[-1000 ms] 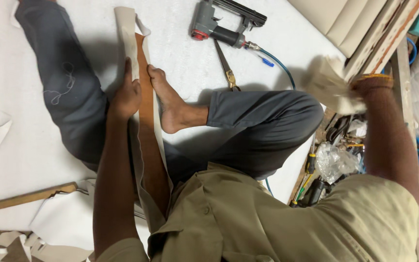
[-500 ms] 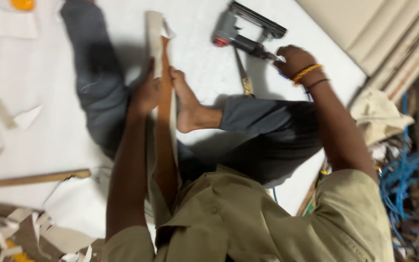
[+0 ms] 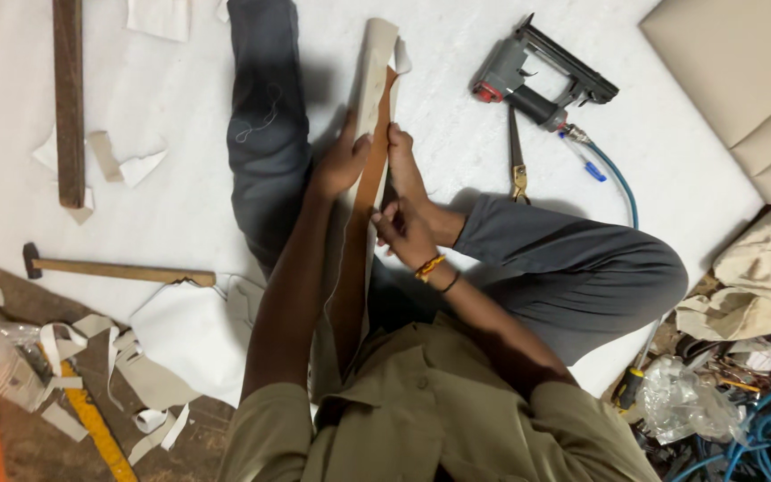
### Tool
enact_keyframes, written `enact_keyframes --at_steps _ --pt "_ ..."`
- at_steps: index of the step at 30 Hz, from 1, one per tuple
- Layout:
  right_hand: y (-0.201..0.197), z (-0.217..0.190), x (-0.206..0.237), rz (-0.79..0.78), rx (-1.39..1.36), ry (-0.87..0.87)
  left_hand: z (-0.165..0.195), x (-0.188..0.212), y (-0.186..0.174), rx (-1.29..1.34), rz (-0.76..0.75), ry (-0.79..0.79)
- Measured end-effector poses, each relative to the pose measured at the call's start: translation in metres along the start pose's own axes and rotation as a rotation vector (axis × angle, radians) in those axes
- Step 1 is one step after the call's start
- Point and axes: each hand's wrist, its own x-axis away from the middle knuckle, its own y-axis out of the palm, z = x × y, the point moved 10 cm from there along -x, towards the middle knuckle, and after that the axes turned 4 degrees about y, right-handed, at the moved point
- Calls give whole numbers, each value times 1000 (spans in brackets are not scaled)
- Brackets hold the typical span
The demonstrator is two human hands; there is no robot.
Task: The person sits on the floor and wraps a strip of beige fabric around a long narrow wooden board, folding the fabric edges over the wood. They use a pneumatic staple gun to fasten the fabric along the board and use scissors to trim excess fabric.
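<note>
Brown wooden strip [image 3: 369, 192] gripped by left hand [image 3: 343, 162] and right hand [image 3: 406, 230].

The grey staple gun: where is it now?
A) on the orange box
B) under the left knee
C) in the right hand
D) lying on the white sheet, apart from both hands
D: the grey staple gun lies on the white sheet beside the scissors, while the left hand and the right hand are both at the wooden strip.

floor: white sheet [image 3: 180, 196] | brown bare strip [image 3: 20, 428] | beige cushions [image 3: 742, 62] top-right
</note>
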Motion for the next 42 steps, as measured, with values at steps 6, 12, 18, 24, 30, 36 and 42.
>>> enact_keyframes --at_steps 6,12,18,24,30,36,42 --pt "14 -9 -7 120 -69 -193 9 6 1 354 -17 19" --pt "40 -80 -46 -463 -968 29 -1 31 0 752 -10 -110" --pt "37 -92 -49 -447 -937 -129 -22 50 29 947 -36 59" --pt "42 -55 -53 -381 -1056 98 -18 61 81 1687 -486 -151" --pt "35 -53 -60 -300 -974 4 -16 53 63 1727 -291 4" --pt "34 -45 -45 -231 -700 -18 -25 56 59 1709 -261 42" --pt "26 -9 -43 -122 -149 59 -28 50 46 1476 -141 236"
